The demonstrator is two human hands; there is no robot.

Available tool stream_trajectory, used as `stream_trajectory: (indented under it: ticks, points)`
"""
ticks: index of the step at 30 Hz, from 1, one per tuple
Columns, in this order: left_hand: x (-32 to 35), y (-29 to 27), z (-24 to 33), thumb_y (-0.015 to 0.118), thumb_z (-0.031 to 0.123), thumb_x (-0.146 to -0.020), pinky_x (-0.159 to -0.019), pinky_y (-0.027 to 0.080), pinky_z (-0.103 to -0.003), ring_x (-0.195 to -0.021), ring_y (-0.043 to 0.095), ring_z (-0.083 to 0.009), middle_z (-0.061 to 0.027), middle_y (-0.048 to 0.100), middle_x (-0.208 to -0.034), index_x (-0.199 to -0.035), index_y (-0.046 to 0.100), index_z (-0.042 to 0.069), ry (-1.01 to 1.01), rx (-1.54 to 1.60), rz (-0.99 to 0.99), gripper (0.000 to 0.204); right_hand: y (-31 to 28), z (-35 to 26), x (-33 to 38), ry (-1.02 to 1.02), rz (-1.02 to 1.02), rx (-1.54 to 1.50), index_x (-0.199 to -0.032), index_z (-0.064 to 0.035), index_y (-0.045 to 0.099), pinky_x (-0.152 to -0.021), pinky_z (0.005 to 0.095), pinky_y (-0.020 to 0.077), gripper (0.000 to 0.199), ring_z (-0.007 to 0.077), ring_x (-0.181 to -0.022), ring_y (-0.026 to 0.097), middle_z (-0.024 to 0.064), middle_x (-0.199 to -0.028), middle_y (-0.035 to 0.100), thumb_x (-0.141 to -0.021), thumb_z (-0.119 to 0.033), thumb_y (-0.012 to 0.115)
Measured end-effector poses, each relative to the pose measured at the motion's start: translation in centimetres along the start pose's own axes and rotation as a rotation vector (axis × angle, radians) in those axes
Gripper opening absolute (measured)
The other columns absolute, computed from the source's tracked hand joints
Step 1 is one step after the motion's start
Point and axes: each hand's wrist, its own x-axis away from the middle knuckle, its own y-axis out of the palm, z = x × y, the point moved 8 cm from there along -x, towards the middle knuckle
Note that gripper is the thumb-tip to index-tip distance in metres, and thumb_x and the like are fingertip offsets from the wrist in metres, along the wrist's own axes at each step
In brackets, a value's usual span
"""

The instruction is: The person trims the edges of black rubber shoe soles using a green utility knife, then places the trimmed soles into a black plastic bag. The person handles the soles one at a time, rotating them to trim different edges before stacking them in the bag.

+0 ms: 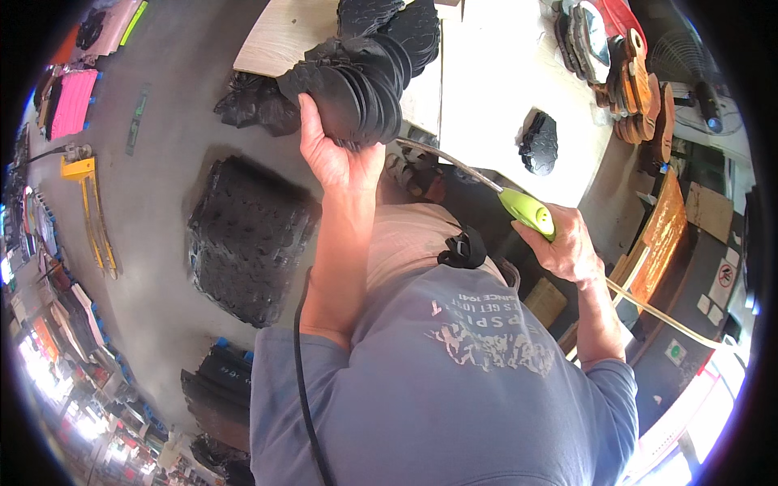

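A: We start with the biggest thing, the light work table (494, 89), with one lone black sole piece (539, 143) lying on it, well apart from our hands. On the grey floor to our left sits a large heap of black soles (247, 235).

B: Next in size, we have the fanned stack of black soles (369, 81), raised at the table's near edge. Our left hand (332, 154) grips it from below, fingers closed around the bottom of the stack.

A: Our right hand (567, 247) is wrapped tight on the green-handled tool (527, 212). Its thin metal nozzle (446, 162) points toward the stack, tip just beside it.

B: A pale hose (664, 320) trails off from that hand to our right.
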Motion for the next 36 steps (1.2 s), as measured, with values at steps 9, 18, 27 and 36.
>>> stream_trajectory:
  ticks: [9,18,27,36]
  points:
    - [2.0,-1.6,1.0,0.061,0.029,-0.104,-0.115,0.043,-0.051,-0.13,0.059,-0.0297,-0.0098,0.068,-0.134,-0.134,0.063,0.006,-0.21,-0.153,-0.097,0.037,3.3,8.1,3.9,0.367,-0.552,0.144,-0.12,0.0,0.068,-0.08,0.0443,0.053,0.045,0.0375,-0.086,0.068,0.0197,-0.09,0.071,-0.095,-0.038,0.073]
    - [7.4,-4.7,-7.1,0.075,0.017,-0.092,-0.099,0.051,-0.035,-0.113,0.065,-0.0202,-0.0114,0.067,-0.126,-0.139,0.055,-0.005,-0.853,-0.752,-0.079,0.055,3.2,3.1,-6.7,-0.029,0.004,-0.86,-0.155,-0.0005,0.04,-0.118,0.0425,0.0373,0.067,0.0276,-0.136,0.053,0.0174,-0.146,0.056,-0.106,-0.044,0.056]
    - [9.2,-5.8,-9.0,0.076,0.025,-0.093,-0.103,0.047,-0.033,-0.124,0.056,-0.0164,-0.0085,0.057,-0.136,-0.147,0.045,-0.005,-1.018,-0.786,0.03,0.068,6.1,-0.4,-9.7,0.001,-0.134,-1.264,-0.103,0.0013,0.074,-0.076,0.0308,0.0562,0.022,0.0169,-0.075,0.07,0.0077,-0.079,0.071,-0.097,-0.02,0.074]
    - [8.1,-3.3,-10.3,0.072,0.028,-0.098,-0.105,0.046,-0.032,-0.12,0.058,-0.0145,-0.007,0.061,-0.133,-0.144,0.051,-0.005,-0.977,-0.955,-0.147,0.06,4.6,1.0,-9.9,-0.072,-0.008,-1.256,-0.111,0.0018,0.069,-0.093,0.0367,0.0521,0.049,0.0225,-0.099,0.068,0.0099,-0.097,0.072,-0.106,-0.045,0.055]
